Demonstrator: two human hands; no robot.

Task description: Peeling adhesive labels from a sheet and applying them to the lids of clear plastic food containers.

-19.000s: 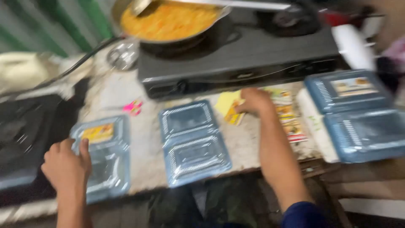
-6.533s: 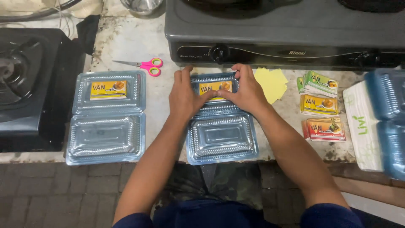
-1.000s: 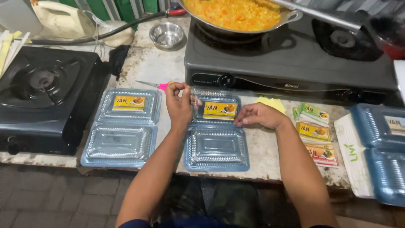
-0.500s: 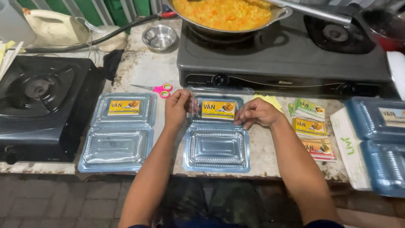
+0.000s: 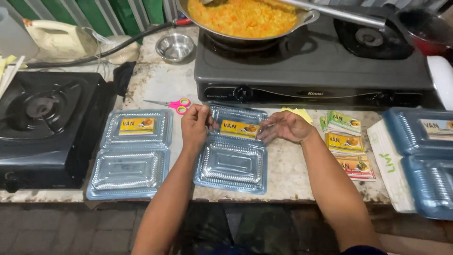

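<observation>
Head view: both hands at the middle clear plastic clamshell container [image 5: 232,163], lying open and flat on the speckled stone counter [image 5: 155,89], just in front of the grey two-burner gas stove [image 5: 311,71]. Left hand [image 5: 196,126] loosely curled at the left edge of the container's lid half, fingertips touching the plastic; whether pinching the rim or only pressing on it, cannot tell. Right hand [image 5: 285,126] at the right edge of the same lid half, fingers spread and relaxed, tips resting on the plastic beside the yellow label sticker [image 5: 239,129]; not clenched, nothing gripped. Second open clamshell container [image 5: 132,153] just to the left, with its own yellow sticker on the lid half, untouched. Pink-handled scissors [image 5: 172,105] on the counter between that container and the stove, near the left hand. Small piece of yellow paper [image 5: 298,113] just behind the right hand. Stack of spare label stickers [image 5: 349,144] to the right, green-edged and yellow ones overlapping. More blue-tinted clamshell containers [image 5: 420,156] at the right edge, resting on a white sheet. Wok of orange-yellow fried rice [image 5: 243,16] on the stove's left burner. Small steel bowl [image 5: 175,46] behind, left of the stove. Black single-burner stove [image 5: 42,123] at far left.
</observation>
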